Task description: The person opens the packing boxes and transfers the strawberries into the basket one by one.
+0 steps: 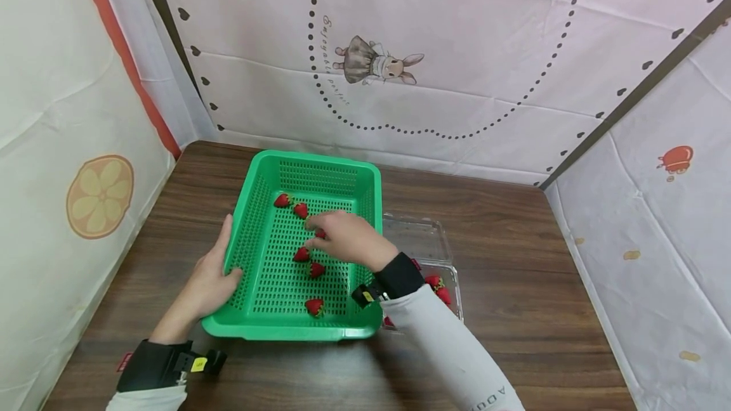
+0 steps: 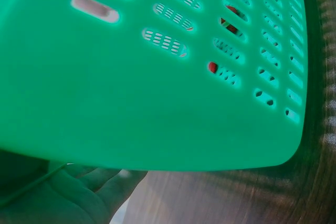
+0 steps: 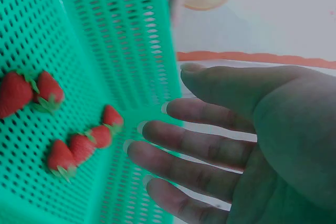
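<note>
A green perforated plastic basket (image 1: pixel 263 325) sits on the table with several strawberries (image 1: pixel 316 269) spread over its bottom. At its left side, my left hand (image 1: pixel 210 284) grips the rim, thumb over the inside and fingers along the outer wall; in the left wrist view the basket wall hides part of that hand (image 2: pixel 73 198). My right hand (image 1: pixel 351 238) reaches in over the basket, above a partly hidden strawberry (image 1: pixel 321 233). Its fingers are spread with nothing between them in the right wrist view, where red strawberries (image 3: pixel 61 156) with green leaves lie beyond the fingertips.
To the basket's right, a clear plastic box (image 1: pixel 455 284) holds more strawberries (image 1: pixel 443 295), with its lid (image 1: pixel 419 236) folded open behind. My right forearm crosses above part of the box. Printed cloth walls (image 1: pixel 457 49) enclose the brown wooden table (image 1: pixel 514 284) at the back and sides.
</note>
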The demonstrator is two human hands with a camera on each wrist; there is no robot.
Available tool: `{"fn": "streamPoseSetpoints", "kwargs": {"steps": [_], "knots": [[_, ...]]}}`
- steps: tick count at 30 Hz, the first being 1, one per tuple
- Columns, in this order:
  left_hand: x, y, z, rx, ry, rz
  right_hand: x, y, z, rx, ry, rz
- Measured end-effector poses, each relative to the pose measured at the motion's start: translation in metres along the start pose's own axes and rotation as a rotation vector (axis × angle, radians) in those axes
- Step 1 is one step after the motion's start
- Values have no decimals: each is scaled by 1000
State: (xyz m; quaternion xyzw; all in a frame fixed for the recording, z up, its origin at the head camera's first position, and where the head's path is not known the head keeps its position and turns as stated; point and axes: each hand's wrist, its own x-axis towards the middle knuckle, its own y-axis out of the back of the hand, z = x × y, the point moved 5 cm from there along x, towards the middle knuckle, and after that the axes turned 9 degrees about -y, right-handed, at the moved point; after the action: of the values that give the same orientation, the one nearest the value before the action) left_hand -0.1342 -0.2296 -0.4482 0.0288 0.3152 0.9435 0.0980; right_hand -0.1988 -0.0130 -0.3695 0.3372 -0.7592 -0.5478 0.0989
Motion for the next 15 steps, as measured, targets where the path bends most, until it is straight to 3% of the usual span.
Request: {"fn": "streamPoseSetpoints", "kwargs": {"steps": [7, 15], "knots": [[1, -1, 1, -2, 8, -3, -35, 20, 25, 60, -57, 98], [0, -1, 0, -6, 13, -8, -78, 17, 69, 130, -154, 205]]}}
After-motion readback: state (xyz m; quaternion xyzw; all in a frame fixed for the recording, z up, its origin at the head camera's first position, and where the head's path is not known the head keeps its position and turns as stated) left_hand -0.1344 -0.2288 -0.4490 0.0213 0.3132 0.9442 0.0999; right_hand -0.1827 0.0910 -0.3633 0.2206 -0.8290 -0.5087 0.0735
